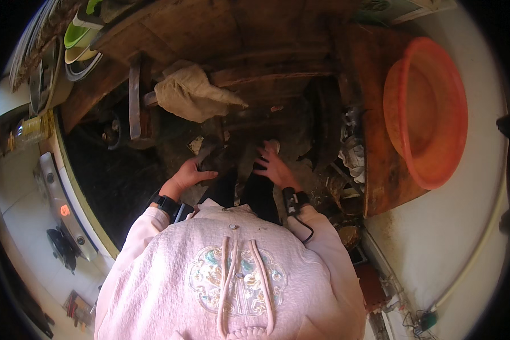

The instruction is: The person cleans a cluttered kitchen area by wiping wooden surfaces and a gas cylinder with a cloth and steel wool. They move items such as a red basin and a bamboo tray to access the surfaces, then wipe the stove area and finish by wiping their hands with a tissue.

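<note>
My left hand [190, 173] is over my dark-trousered legs [224, 182], thumb stretched apart from the fingers. Its fingertips fade into deep shadow, and I make out nothing held in it. To its right, my right hand [275, 165] hangs palm down with fingers spread and slightly blurred, also without anything in it. A tan cloth [191, 93] is draped over a wooden bar [276, 74] beyond both hands. The dark wooden furniture [246, 29] carrying that bar stands in front of me.
A large orange-red plastic basin [433, 114] rests on a wooden board [386, 170] at right, against a white wall. At left are a gas stove [63, 208], a bottle of yellow oil [32, 129] and stacked bowls [78, 42]. A wooden post [139, 102] stands front left.
</note>
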{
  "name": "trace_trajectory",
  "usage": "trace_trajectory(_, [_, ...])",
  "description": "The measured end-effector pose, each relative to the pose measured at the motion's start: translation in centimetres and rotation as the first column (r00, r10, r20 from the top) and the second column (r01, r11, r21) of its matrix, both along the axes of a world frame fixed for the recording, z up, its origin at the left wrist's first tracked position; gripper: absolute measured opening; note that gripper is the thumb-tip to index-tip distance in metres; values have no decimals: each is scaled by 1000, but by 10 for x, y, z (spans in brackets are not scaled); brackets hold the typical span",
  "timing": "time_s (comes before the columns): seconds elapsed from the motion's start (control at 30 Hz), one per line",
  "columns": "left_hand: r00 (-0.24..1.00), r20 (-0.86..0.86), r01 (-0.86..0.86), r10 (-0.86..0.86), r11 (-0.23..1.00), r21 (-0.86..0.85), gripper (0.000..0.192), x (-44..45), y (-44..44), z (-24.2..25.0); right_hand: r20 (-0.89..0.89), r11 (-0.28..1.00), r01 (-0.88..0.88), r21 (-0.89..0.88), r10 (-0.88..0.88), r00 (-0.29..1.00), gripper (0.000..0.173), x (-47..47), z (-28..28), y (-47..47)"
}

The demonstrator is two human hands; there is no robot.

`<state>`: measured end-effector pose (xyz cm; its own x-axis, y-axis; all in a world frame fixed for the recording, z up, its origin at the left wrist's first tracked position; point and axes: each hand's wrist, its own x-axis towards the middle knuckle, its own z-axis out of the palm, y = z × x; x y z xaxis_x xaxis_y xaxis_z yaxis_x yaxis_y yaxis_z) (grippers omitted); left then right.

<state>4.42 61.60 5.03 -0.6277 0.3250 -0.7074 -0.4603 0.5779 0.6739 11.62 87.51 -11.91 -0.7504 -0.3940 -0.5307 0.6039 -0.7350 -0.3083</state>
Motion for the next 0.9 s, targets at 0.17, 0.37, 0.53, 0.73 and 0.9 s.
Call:
trace_trajectory(0.17, [993, -25, 114, -112, 985, 130, 54, -5, 14, -16, -154, 972, -128, -196, 98, 983, 77, -17, 53, -39])
trace_trajectory(0.37, [942, -127, 321, -309, 943, 85, 65, -2, 18, -17, -240, 994, -94, -55, 78, 968, 70, -23, 54, -48])
trace_trajectory(0.53, [969, -156, 202, -191, 978, 60, 60, 0, 11, -13, 20, 990, 61, -127, -58, 998, 43, -15, 20, -44])
trace_trajectory(0.73, [967, -191, -179, 168, 983, -39, 33, 7, -23, -31, 348, 835, 466, -292, -361, 865, 37, -8, -19, -20])
trace_trajectory(0.9, [922, -97, -381, 375, 924, -46, 27, 32, -60, -58, 252, 869, 492, -44, -467, 847, 39, 3, -35, -2])
